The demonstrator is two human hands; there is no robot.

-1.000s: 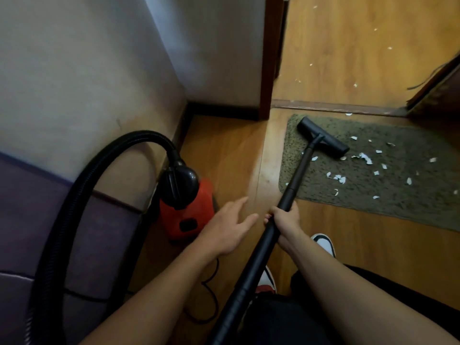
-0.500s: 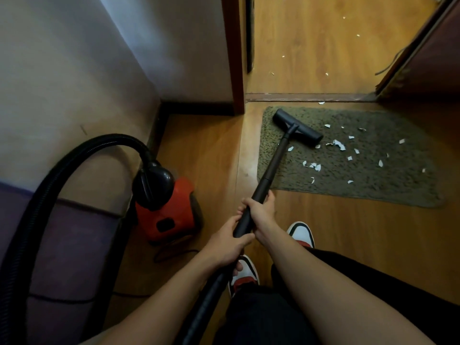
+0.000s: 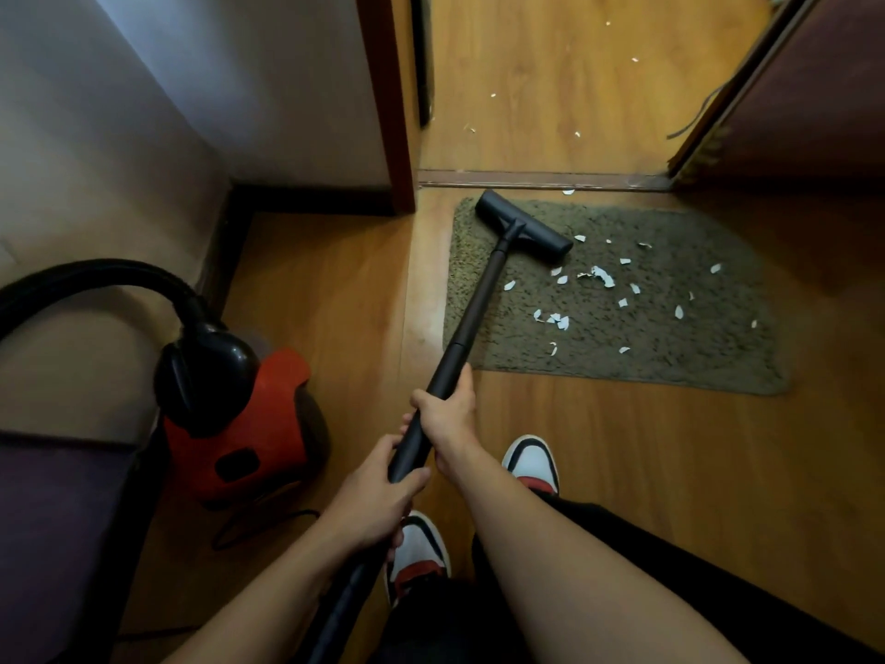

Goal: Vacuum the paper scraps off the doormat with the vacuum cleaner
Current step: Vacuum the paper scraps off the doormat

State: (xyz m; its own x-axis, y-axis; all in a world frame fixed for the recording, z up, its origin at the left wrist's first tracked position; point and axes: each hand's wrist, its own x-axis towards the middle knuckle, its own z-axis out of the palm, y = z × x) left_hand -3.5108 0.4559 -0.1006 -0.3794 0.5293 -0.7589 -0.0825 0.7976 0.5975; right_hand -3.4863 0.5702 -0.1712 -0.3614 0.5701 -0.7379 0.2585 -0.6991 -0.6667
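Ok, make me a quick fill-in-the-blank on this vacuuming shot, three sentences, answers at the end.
1. Both the left hand and the right hand grip the black ____ of the vacuum.
2. The floor nozzle rests on the green ____, at its far left corner.
3. The vacuum body beside the wall is black and ____.

Missing words: wand; doormat; red

One doormat [image 3: 670, 347], one vacuum cleaner [image 3: 249, 438] — two shoes [image 3: 531, 460].
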